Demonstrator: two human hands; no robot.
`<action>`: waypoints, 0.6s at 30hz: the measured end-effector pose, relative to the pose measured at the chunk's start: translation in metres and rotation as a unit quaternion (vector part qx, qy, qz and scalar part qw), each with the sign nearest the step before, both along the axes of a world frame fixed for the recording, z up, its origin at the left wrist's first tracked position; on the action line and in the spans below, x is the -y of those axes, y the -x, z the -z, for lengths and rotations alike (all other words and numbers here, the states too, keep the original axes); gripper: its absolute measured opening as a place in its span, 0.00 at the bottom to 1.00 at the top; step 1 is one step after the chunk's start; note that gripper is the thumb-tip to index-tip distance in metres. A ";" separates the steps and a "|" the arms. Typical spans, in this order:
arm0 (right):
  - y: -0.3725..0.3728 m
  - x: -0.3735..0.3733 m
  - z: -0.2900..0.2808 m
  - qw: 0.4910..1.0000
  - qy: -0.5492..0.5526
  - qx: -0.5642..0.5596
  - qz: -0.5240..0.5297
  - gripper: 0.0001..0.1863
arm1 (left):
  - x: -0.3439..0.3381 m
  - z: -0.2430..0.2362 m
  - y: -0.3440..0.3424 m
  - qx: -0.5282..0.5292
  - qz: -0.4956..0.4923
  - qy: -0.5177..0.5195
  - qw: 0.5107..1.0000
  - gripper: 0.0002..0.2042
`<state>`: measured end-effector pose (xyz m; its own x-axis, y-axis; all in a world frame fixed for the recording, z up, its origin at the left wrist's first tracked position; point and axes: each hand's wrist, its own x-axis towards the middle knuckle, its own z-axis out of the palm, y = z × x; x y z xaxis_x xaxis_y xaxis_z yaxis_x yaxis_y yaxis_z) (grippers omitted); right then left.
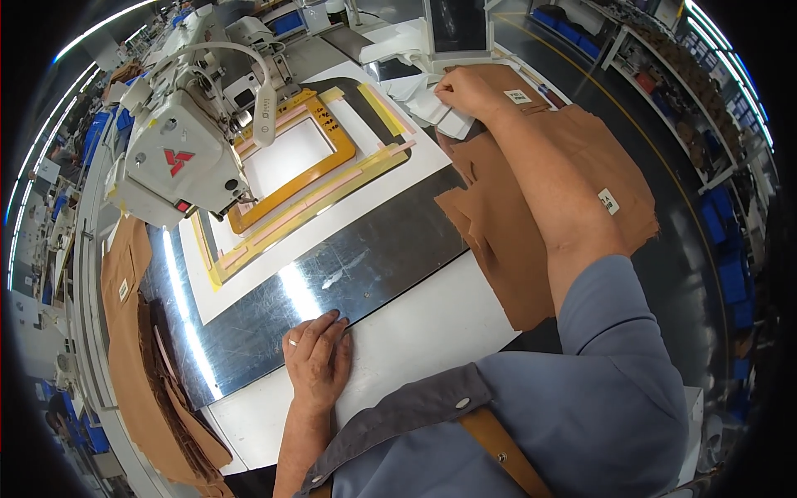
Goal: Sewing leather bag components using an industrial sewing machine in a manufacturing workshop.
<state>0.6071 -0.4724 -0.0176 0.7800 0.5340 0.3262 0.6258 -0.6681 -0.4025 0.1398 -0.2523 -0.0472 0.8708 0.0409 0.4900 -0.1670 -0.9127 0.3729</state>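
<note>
White fabric pieces (436, 112) pinched in right hand (469, 91) grip; left hand (318, 357) flat at steel plate (374, 266) edge.

A white industrial sewing machine (178, 141) stands at the upper left of the frame in front of me, its head over an orange and yellow template frame (307, 170) lying on a white board. A scratched steel plate (365, 266) runs across the middle, and more brown cloth (158, 390) hangs in a pile at the lower left. Shelves with blue bins (722, 224) line the right edge, beyond the dark floor.
</note>
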 end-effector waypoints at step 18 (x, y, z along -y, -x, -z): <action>0.228 -0.126 0.014 0.939 -0.092 -0.116 -0.309 0.12 | -0.074 -0.021 -0.101 -0.135 -0.118 0.379 0.908 0.21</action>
